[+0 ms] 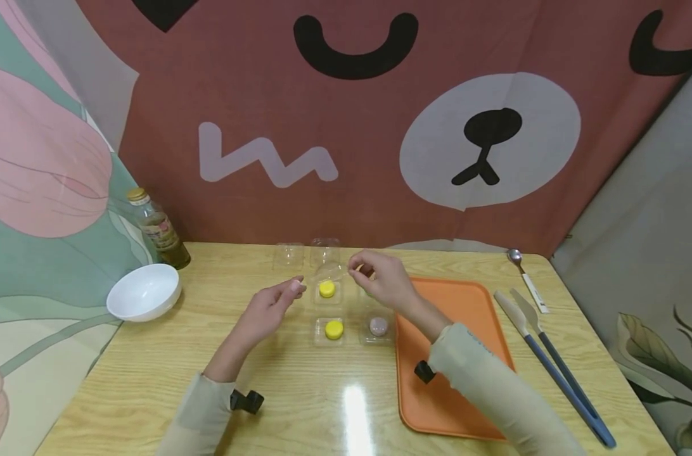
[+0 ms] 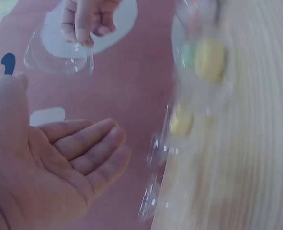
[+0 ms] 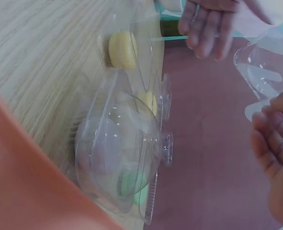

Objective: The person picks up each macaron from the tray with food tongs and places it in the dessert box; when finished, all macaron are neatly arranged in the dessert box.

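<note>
My right hand [image 1: 383,278] pinches a clear plastic lid [image 2: 55,66] by its edge, held up over the far pair of macaron boxes. My left hand [image 1: 270,308] is held to the left of the boxes, its fingers extended and nothing in its palm. Between the hands, one yellow macaron [image 1: 327,289] sits in a clear box at the back, and another yellow macaron [image 1: 334,329] is in the box nearer me. A purple macaron [image 1: 378,326] lies under a domed clear cover [image 3: 146,115]. The green macaron [image 3: 131,182] is mostly hidden by my right hand in the head view.
Two clear plastic pieces [image 1: 289,254] stand at the table's back edge. An orange tray [image 1: 454,405] lies under my right forearm, with two blue-handled spreading knives [image 1: 563,373] and a spoon [image 1: 531,288] beyond it. A white bowl [image 1: 144,292] and an oil bottle [image 1: 162,231] stand left.
</note>
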